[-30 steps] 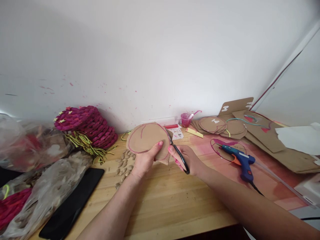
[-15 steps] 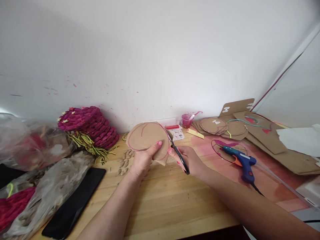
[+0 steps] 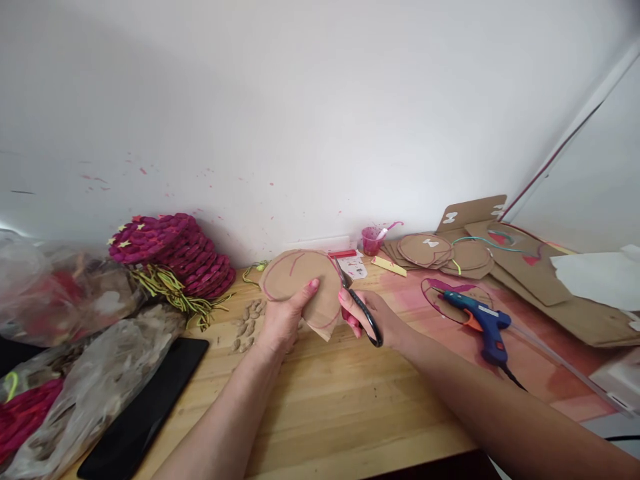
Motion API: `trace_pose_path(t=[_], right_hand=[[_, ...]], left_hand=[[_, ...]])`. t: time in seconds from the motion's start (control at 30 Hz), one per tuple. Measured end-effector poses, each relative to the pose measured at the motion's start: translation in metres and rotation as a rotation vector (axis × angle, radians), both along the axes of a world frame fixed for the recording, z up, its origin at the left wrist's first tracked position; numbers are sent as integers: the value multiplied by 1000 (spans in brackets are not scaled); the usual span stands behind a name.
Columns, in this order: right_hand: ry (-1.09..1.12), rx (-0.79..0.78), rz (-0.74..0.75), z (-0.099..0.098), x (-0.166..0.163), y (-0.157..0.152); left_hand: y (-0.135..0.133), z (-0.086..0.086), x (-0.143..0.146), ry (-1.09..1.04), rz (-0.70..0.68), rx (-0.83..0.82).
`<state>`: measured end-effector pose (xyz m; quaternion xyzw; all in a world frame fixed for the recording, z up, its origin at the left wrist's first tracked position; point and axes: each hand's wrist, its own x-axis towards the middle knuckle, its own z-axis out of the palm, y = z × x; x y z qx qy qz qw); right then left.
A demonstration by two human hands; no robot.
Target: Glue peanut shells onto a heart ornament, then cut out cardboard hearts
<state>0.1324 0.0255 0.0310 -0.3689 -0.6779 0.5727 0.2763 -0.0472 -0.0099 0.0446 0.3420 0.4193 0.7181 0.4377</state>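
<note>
My left hand (image 3: 290,317) grips a roundish piece of brown cardboard (image 3: 280,277) by its near edge, thumb on top and the other fingers underneath. A purple-red line is drawn around the cardboard, with a short curved stroke inside it. In my right hand (image 3: 370,317) is a pair of black-handled scissors (image 3: 373,325), fingers in the loops. The blades lie along the right edge of the cardboard, by the drawn line. A pointed corner of cardboard juts out at the bottom, between my hands. Several peanuts (image 3: 249,327) in their shells lie on the wooden table behind my left wrist.
At left are a stack of magenta braided rounds (image 3: 175,250), plastic bags (image 3: 105,380) and a black flat object (image 3: 150,407). A blue glue gun (image 3: 483,322) lies at right on a cardboard round. Farther back stand a pink cup (image 3: 373,240) and cardboard pieces (image 3: 425,251).
The cardboard has turned slightly and shifted a little right and down in my left hand. My right thumb and the scissor handles have changed angle; the handle loop shows wider.
</note>
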Motion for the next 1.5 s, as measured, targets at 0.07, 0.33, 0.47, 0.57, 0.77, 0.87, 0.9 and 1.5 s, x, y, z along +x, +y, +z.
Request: trace_pose_path(t=[0.07,0.33,0.47,0.57,0.77,0.87,0.9,1.5], right_hand=[[4,24,1,1,1,1],[6,2,-55,-6,0,0],[18,-6,-74,-9,-1,-1],[-1,9,-92,-9,0,-2],[-82,64,-90,0,3,-4],[-109,71,-104,2,3,-5],[-113,63,-110,2,2,-6],[-51,-14,-50,0,7,5]], left_hand=[[-1,-1,2,21,10,17],[0,0,0,21,28,25],[0,2,1,-18,22,2],[0,2,1,-24,30,-2],[3,-2,-5,-2,21,29],[4,-3,-7,0,21,32],[4,-3,-8,-2,22,33],[1,-5,-10,56,-78,-42]])
